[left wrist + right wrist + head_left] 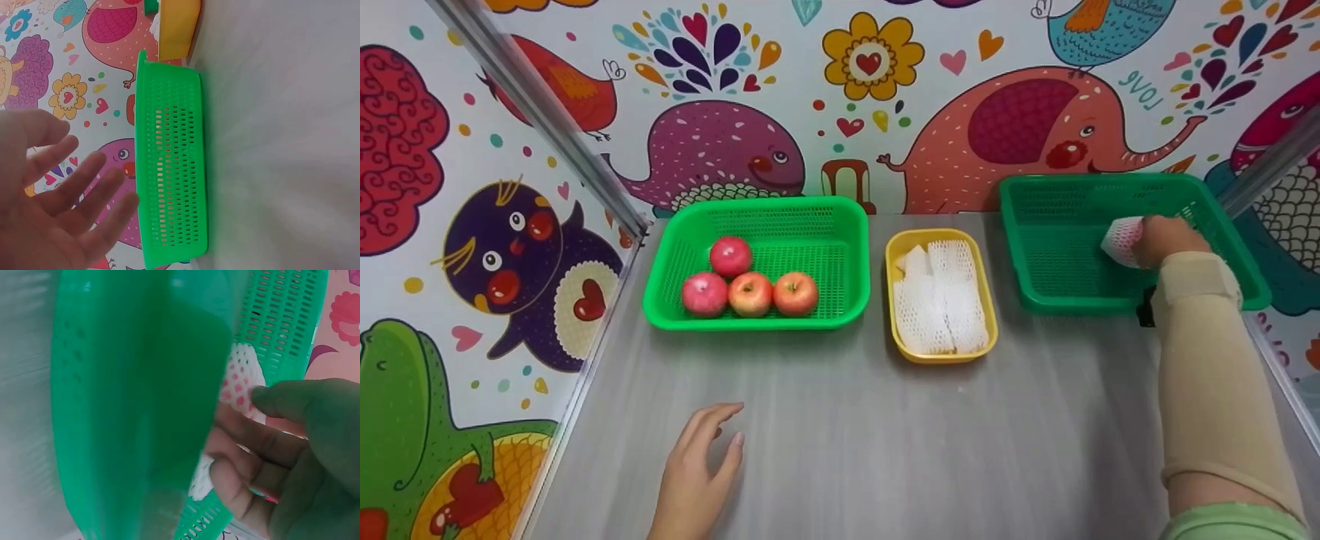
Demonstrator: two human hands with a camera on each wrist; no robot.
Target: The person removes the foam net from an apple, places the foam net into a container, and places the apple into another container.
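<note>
Inside the dark green basket (1080, 300), my right hand (1174, 238) grips a pinkish-red round fruit in a white foam net (1123, 241). The right wrist view shows the thumb (281, 399) against the net, with the fingers around the fruit and the basket wall covering part of it. More white netting (202, 479) shows below those fingers. My left hand (701, 465) hovers over the table in front of the bright green basket (757, 324), holding nothing, fingers loosely bent and thumb apart. That basket holds two red-yellow apples (796, 293) and two pinkish-red fruits (731, 257).
Between the baskets stands a yellow tray (894, 330) with white foam net sleeves (937, 300) lying in it. All three containers stand along the back of the grey table (840, 450). Cartoon-printed walls (877, 135) enclose the back and sides, with metal strips (540, 112) at the corners.
</note>
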